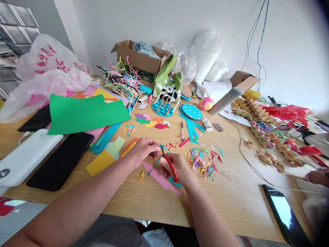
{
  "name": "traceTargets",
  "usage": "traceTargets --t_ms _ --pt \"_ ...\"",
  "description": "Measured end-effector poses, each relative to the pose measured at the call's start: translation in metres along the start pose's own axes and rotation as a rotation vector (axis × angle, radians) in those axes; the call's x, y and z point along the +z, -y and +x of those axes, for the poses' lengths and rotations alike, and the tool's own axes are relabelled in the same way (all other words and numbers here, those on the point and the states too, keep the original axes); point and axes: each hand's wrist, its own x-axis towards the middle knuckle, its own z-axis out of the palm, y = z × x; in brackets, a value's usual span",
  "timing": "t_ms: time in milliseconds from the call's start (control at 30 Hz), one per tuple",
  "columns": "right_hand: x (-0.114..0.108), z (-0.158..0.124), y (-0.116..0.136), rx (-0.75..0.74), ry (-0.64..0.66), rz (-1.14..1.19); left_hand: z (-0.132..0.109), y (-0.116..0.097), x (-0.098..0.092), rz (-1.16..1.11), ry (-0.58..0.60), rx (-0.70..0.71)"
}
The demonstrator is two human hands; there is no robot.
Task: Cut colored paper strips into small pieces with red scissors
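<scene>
My right hand [177,166] is closed around red-handled scissors [172,168], whose blades point up and away from me. Close by the blades, my left hand [146,150] pinches a small piece of paper, mostly hidden by the fingers. Tiny red and blue paper bits [168,146] lie just beyond the scissors. Under my hands is a pink paper strip [159,176], with a yellow scrap [141,175] beside it. A heap of mixed paper scraps [202,163] is to the right. Farther back are coloured paper fish [154,122] and a small pile of confetti [129,130].
Green paper [87,115] covers coloured sheets at left, near a black phone [60,161] and a white power bank [28,157]. Behind stand a green panda bag [168,84], a glue bottle [207,124] and a grey flask [226,100]. Another phone [285,212] lies right; a person's hand [318,177] shows there.
</scene>
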Motion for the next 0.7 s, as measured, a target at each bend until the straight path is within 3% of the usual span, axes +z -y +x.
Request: traceTargets --t_ms 700 --pt "-0.0001 -0.0009 0.0015 0.019 0.000 -0.016 -0.0009 -0.0040 0.0006 -0.010 -0.020 -0.028"
